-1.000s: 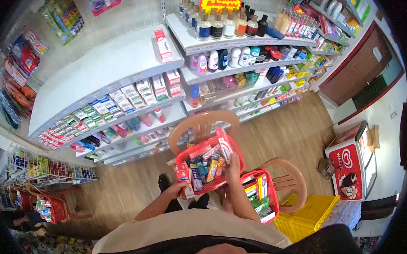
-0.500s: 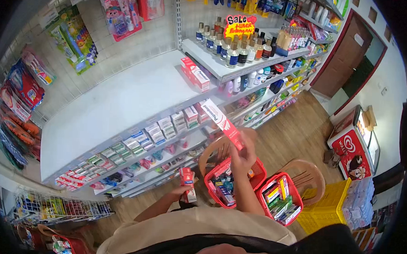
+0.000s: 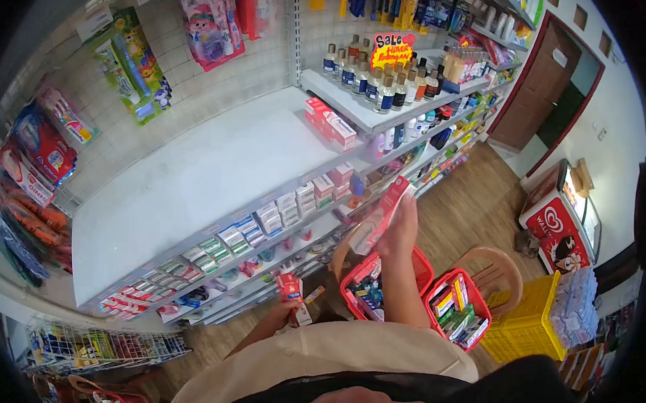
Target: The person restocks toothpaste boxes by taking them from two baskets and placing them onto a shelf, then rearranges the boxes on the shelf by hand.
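A yellow-and-red card [image 3: 391, 49] reading "Sale" stands above the bottles on the far top shelf; its smaller lines are too blurred to read. At right, a red freezer [image 3: 558, 237] bears the Wall's heart logo. Print on the red box [image 3: 381, 215] in the right hand [image 3: 402, 230] cannot be read.

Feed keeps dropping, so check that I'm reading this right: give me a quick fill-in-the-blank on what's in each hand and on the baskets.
The right hand holds up a long ___ box.
The left hand holds its smaller box ___ than that one.
Beside the two red baskets stands a ___ basket.
Missing words: red; lower; yellow.
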`<state>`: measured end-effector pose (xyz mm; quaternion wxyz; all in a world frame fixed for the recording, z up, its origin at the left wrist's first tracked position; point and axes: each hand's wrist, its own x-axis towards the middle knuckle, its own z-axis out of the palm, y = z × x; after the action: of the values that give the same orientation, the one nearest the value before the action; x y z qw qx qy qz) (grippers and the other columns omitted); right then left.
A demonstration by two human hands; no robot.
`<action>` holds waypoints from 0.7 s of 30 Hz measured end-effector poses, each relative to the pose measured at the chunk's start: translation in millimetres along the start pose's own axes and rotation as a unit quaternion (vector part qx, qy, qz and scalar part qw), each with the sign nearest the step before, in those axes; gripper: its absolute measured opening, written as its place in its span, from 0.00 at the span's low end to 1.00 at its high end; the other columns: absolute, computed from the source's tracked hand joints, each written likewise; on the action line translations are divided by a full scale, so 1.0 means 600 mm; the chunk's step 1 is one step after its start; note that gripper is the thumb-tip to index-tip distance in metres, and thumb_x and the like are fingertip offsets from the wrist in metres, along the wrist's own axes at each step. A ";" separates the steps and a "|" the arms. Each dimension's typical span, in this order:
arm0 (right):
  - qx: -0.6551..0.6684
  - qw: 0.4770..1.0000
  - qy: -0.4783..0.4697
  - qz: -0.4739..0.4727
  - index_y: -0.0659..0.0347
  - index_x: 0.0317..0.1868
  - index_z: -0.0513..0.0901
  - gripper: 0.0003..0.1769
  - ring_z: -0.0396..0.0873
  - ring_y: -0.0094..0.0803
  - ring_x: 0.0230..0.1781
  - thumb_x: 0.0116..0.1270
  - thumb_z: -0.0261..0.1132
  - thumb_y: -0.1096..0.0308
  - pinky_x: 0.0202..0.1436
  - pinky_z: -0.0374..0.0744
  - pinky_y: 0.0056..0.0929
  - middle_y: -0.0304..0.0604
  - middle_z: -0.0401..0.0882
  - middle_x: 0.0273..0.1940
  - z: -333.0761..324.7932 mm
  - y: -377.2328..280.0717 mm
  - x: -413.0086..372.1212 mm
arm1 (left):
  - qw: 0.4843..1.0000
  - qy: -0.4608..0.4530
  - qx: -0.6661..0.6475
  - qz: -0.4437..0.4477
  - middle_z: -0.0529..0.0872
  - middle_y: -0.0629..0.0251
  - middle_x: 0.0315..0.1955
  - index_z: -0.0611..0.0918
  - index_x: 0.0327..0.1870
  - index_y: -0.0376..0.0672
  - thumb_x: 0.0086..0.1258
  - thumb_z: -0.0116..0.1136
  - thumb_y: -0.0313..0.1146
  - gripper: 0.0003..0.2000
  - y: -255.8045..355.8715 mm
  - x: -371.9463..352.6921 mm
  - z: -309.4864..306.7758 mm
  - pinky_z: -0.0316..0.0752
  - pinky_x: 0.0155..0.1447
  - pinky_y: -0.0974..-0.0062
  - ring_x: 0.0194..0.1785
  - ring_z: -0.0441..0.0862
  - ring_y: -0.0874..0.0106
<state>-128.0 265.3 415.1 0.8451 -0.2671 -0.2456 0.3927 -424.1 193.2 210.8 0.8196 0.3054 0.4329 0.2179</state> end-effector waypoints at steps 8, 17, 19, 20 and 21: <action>0.210 0.901 0.063 0.375 0.57 0.44 0.76 0.14 0.80 0.35 0.27 0.71 0.57 0.55 0.33 0.83 0.36 0.44 0.79 0.30 -0.063 0.088 -0.027 | 0.954 0.107 0.179 0.217 0.84 0.68 0.24 0.82 0.33 0.43 0.61 0.62 0.42 0.12 -0.008 -0.003 0.012 0.78 0.31 0.75 0.25 0.82 0.74; 0.024 0.824 0.011 0.565 0.57 0.36 0.78 0.16 0.81 0.36 0.24 0.69 0.58 0.53 0.25 0.82 0.27 0.43 0.81 0.32 -0.085 0.039 -0.056 | 0.998 0.050 -0.015 0.043 0.82 0.66 0.22 0.81 0.36 0.44 0.63 0.60 0.47 0.14 -0.065 0.116 -0.039 0.77 0.27 0.74 0.21 0.80 0.73; -0.059 0.814 0.000 0.578 0.57 0.40 0.77 0.17 0.81 0.36 0.24 0.69 0.57 0.50 0.26 0.81 0.28 0.42 0.81 0.33 -0.151 0.055 -0.039 | 0.996 0.053 -0.015 0.063 0.82 0.66 0.22 0.81 0.36 0.44 0.64 0.59 0.47 0.14 -0.012 0.085 0.012 0.77 0.25 0.73 0.19 0.79 0.72; -0.140 0.800 -0.008 0.583 0.56 0.44 0.77 0.19 0.81 0.35 0.24 0.69 0.57 0.48 0.28 0.81 0.29 0.41 0.81 0.33 -0.175 0.062 -0.034 | 0.995 0.081 0.041 0.053 0.81 0.67 0.21 0.81 0.36 0.45 0.65 0.58 0.47 0.14 0.026 0.055 0.045 0.77 0.26 0.73 0.19 0.79 0.72; -0.250 0.811 -0.080 0.522 0.57 0.56 0.72 0.23 0.80 0.30 0.25 0.67 0.63 0.54 0.30 0.79 0.27 0.40 0.80 0.33 -0.160 0.043 -0.035 | 0.992 0.096 0.067 0.048 0.80 0.67 0.21 0.81 0.36 0.45 0.65 0.57 0.47 0.14 0.042 0.048 0.057 0.78 0.26 0.73 0.19 0.79 0.72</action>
<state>-93.8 238.3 323.7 0.3939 -0.5251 -0.2259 0.7198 -382.5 218.3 226.7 0.7407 0.3574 0.5080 0.2560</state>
